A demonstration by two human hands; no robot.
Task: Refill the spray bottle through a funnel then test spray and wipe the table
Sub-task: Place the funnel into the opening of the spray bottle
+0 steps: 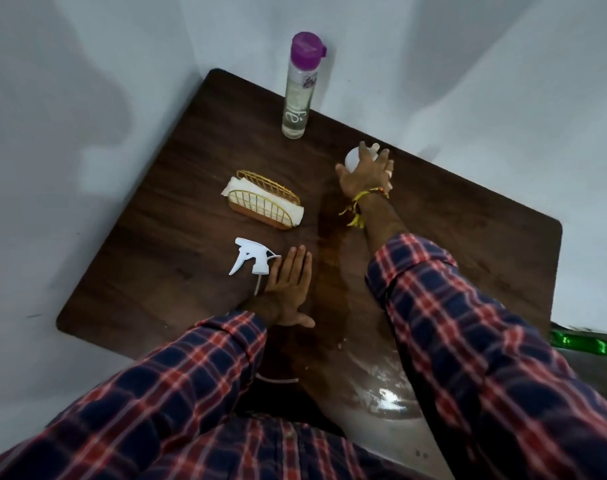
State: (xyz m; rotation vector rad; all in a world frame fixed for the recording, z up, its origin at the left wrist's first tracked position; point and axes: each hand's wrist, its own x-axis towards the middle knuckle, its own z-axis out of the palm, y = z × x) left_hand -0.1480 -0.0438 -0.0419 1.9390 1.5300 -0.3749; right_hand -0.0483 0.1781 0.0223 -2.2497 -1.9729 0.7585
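A: What is the right hand (366, 171) on?

B: A small white item (353, 156) at the far right of the surface (163, 237), mostly hidden under the fingers. It could be the spray bottle or the funnel; the view does not settle which. The fingers are spread and curved over its top, so the grip looks like a loose hold from above, though whether it has truly closed is hard to tell.

A: And the left hand (290, 289)?

B: It lies flat on the surface, fingers straight, holding nothing. The white trigger head (251, 259) lies on its side just beside those fingertips, its thin dip tube trailing toward the wrist.

A: How will these things handle?

B: The trigger head is likely light, rigid plastic; the collar is the place to take it, since the tube bends. The clear bottle with the purple cap (299, 88) stands upright at the far edge, well apart from both hands. It seems smooth and could be slippery, as part of the surface looks wet. The mid-body suits a hold.

A: For wiping?

B: Napkins in the wire holder (265, 202), between the trigger head and the clear bottle.
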